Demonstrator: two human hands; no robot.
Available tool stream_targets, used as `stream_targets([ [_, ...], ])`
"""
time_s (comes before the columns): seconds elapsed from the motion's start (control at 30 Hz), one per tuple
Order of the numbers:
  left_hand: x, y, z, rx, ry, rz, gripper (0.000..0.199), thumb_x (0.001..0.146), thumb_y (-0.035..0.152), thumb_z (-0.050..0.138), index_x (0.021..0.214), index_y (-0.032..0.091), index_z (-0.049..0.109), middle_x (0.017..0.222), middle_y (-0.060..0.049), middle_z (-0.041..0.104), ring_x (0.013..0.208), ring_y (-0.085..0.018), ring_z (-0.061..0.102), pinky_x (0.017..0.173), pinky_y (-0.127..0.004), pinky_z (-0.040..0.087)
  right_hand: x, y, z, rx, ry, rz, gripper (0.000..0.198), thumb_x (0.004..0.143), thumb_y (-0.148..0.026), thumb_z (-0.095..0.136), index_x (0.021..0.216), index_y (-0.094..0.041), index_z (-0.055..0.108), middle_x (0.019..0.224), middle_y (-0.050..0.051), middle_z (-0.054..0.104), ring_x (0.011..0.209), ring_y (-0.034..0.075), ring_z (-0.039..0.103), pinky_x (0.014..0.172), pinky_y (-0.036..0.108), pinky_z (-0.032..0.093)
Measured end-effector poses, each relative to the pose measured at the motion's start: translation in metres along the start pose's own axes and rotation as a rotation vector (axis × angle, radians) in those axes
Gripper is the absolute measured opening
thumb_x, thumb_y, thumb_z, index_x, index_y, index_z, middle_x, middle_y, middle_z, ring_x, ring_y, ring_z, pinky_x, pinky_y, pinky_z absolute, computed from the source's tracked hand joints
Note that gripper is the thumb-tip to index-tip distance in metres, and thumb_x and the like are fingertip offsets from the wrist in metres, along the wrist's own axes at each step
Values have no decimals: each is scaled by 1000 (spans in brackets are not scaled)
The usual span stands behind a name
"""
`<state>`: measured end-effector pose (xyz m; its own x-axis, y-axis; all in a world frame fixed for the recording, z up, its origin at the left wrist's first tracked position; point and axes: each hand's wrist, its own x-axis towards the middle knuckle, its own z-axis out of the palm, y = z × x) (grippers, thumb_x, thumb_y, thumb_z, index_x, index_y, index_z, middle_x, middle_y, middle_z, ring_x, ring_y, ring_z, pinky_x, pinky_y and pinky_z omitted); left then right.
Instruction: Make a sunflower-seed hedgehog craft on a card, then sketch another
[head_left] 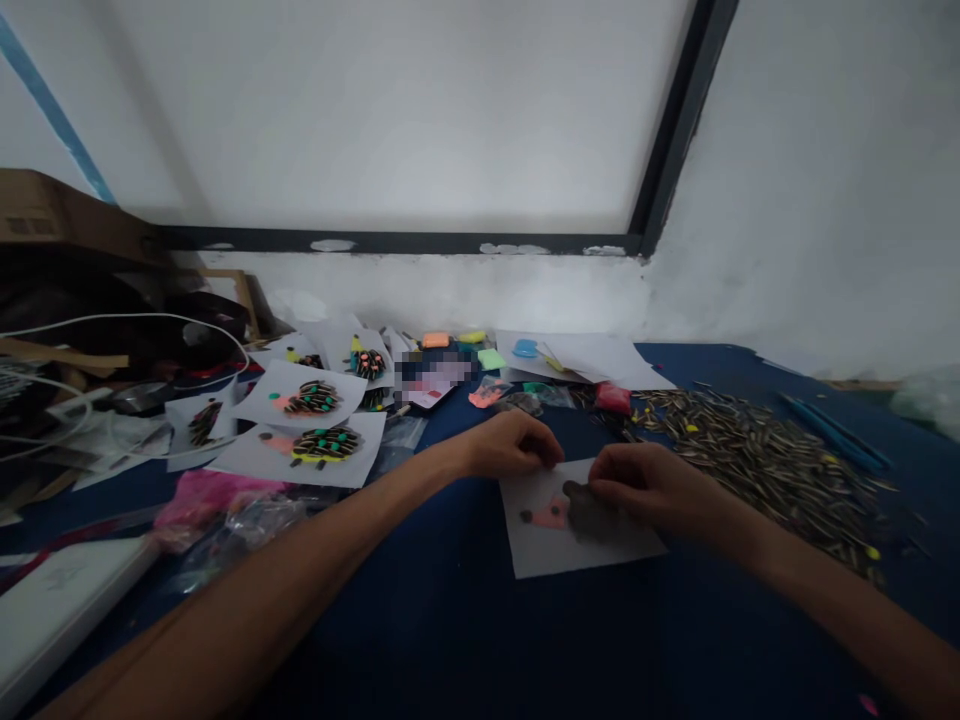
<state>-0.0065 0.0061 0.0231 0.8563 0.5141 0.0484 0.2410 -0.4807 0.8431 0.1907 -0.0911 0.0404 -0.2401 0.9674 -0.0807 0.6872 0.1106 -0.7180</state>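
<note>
A sheet of white paper [536, 555] lies on the dark blue tabletop in front of me. On it is a hedgehog-like figure with a pink clay snout [551, 514], a dark nose at the tip and a flat dark grey clay body [589, 518]. My left hand [517, 445] is at the sheet's upper left edge with fingers curled down; whatever they grip is hidden. Over the upper right of the grey clay, my right hand [649, 482] has thumb and fingers pinched together at its edge. The hand covers part of the body.
A wide heap of striped sunflower seeds [772, 470] spreads on the right, near blue tweezers-like tools [836, 430]. Finished-looking hedgehog pictures [326, 445] lie at left. Behind are clay blocks [436, 340], a red packet [613, 398] and a phone [435, 385]. A white box [75, 590] sits front left.
</note>
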Motion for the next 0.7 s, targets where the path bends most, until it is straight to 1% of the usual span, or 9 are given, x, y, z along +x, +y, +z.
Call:
stream_targets([
  [0.1, 0, -1, 0, -11, -26, -8, 31, 69, -1, 52, 90, 12, 69, 87, -7, 71, 79, -15, 65, 69, -23, 50, 0, 1, 2, -70, 17, -16, 15, 79, -29, 55, 69, -19, 61, 59, 1, 59, 52, 13, 53, 45, 23, 35],
  [0.2, 0, -1, -1, 12, -37, 9, 28, 71, 0, 54, 92, 12, 68, 83, -5, 69, 73, -12, 62, 65, -21, 48, -2, -2, 4, -193, 70, -37, 14, 79, -24, 54, 68, -19, 62, 61, 2, 63, 56, 14, 56, 49, 24, 36],
  [0.3, -1, 2, -1, 51, -48, 16, 28, 72, 1, 55, 95, 10, 68, 78, -3, 66, 68, -10, 58, 61, -19, 44, -5, -9, 8, -285, 110, -46, 17, 81, -23, 51, 72, -19, 64, 66, 2, 66, 58, 14, 58, 52, 24, 36],
  [0.47, -1, 5, 1, 88, -59, -14, 31, 74, 2, 55, 102, 8, 67, 77, -3, 62, 65, -9, 53, 60, -19, 42, -8, -13, 14, -492, 149, -19, 16, 82, -21, 50, 77, -20, 65, 68, 1, 66, 56, 14, 58, 54, 24, 33],
  [0.7, 0, 3, 3, 172, -64, 14, 33, 73, 2, 53, 99, 12, 71, 78, -2, 59, 66, -9, 50, 57, -18, 38, -8, -14, 17, -584, 175, 21, 12, 84, -21, 52, 82, -20, 64, 73, 2, 67, 60, 15, 60, 52, 24, 32],
])
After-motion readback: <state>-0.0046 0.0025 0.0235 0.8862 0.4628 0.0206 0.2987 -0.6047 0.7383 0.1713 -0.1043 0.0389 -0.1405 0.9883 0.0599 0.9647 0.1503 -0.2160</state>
